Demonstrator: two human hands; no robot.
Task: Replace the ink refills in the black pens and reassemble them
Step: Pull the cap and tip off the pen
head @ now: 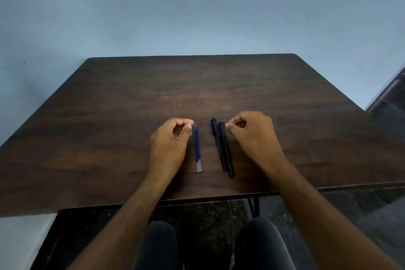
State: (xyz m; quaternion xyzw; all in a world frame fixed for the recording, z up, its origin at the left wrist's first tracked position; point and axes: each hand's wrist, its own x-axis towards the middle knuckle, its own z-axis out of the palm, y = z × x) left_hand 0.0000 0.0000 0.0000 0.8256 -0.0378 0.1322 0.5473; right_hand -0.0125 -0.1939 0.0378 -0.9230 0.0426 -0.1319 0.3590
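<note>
Your left hand (169,138) lies with its fingers curled in and thumb against fingertip, holding nothing, just left of the two blue refills (197,149). Your right hand (252,133) is curled the same way and empty; whether its fingertips touch the capped end of the nearer-right pen I cannot tell.

The two black pens (222,147) lie side by side, touching, just right of the refills, on the dark wooden table (109,127) near its near edge. Both look whole and capped, so by my reading you are at the very start: nothing is opened yet.

Next you need to pick up one pen with both hands and part its barrel.

Pens and refills run near to far, leaning slightly left at the far end. The refill tips point far; the pens' clipped caps are also at the far end.
</note>
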